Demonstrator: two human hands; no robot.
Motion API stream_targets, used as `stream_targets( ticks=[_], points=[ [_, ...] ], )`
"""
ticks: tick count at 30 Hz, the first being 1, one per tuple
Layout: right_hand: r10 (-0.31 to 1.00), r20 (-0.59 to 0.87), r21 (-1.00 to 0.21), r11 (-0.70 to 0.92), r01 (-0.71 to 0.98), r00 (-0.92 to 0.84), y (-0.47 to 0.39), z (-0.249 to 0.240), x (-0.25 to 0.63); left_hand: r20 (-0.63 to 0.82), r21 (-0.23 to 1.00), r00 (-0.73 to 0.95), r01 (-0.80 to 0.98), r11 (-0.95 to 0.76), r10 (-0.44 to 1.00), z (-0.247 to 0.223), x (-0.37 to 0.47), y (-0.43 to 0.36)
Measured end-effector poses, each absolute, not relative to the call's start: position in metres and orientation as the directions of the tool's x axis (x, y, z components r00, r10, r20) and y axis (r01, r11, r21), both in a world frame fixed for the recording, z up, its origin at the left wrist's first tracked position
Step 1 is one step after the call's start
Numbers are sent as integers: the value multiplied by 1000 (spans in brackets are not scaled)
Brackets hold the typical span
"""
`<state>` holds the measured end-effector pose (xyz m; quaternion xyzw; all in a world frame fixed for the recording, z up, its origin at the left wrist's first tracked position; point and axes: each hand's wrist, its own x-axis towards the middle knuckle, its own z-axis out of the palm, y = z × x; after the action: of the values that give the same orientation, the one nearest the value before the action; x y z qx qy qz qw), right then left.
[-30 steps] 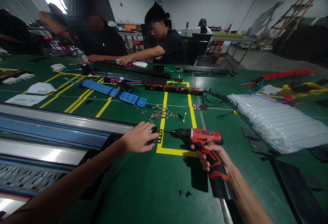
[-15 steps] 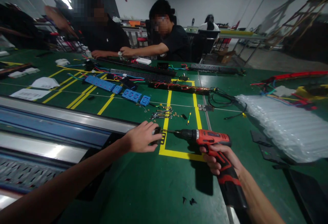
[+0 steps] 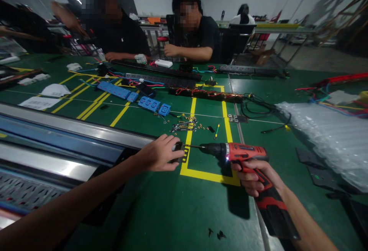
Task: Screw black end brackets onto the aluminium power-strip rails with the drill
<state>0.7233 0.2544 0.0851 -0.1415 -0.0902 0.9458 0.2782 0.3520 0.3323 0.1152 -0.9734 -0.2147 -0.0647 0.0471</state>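
Observation:
My right hand (image 3: 254, 176) is wrapped around the grip of a red and black cordless drill (image 3: 247, 150), held level and pointing left. Its long thin bit reaches to a black slotted bracket (image 3: 185, 153) at the end of a long metal rail (image 3: 115, 132). A small light glows near the trigger. My left hand (image 3: 162, 153) closes over that rail end and the bracket, thumb and fingers on either side. Whether the bit's tip sits in a screw is too small to tell.
Wrenches (image 3: 184, 126) and small brass nuts lie beyond the bracket. Blue socket strips (image 3: 151, 104) and wired black strips (image 3: 207, 94) lie farther back. Black screws (image 3: 220, 235) are near me, bubble wrap (image 3: 324, 140) to the right. Two people sit opposite.
The drill's light has come on. The view has shifted slightly, and the drill sits a little farther right in it. The person opposite has drawn a hand back from a white part.

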Motion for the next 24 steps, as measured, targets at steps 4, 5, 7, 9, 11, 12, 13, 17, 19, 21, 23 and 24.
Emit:
stream_targets(
  ticks=[4, 5, 7, 9, 11, 12, 13, 17, 19, 21, 23, 24],
  points=[
    [544, -232, -259, -834, -488, -806, 257, 85, 724, 141, -38, 901, 420, -907, 411, 118, 353, 332],
    [547, -237, -264, -832, -488, -803, 257, 85, 725, 132, -40, 902, 419, -907, 411, 118, 353, 332],
    [552, -245, -281, -827, -486, -797, 256, 85, 725, 119, -53, 905, 416, -908, 408, 118, 353, 333],
    [563, -258, -314, -818, -483, -785, 255, 86, 725, 117, -65, 908, 412, -909, 403, 117, 352, 333],
    [576, -276, -350, -806, -478, -769, 254, 87, 724, 122, -76, 909, 410, -909, 400, 116, 352, 334],
    [584, -288, -366, -800, -476, -759, 253, 87, 724, 123, -83, 909, 409, -909, 398, 115, 351, 335],
    [591, -302, -382, -794, -473, -748, 252, 88, 723, 122, -90, 910, 408, -909, 396, 115, 351, 335],
    [601, -343, -411, -787, -460, -722, 249, 89, 723, 127, -103, 916, 394, -913, 381, 114, 351, 336],
    [595, -329, -401, -791, -461, -734, 249, 89, 722, 139, -98, 915, 392, -915, 378, 114, 350, 336],
    [584, -306, -383, -798, -465, -751, 250, 90, 721, 144, -102, 914, 394, -913, 379, 113, 350, 336],
    [570, -294, -358, -810, -465, -767, 253, 91, 721, 135, -115, 915, 395, -912, 379, 112, 350, 336],
    [566, -293, -348, -814, -466, -771, 254, 92, 720, 132, -121, 916, 394, -911, 379, 112, 350, 336]
  ],
)
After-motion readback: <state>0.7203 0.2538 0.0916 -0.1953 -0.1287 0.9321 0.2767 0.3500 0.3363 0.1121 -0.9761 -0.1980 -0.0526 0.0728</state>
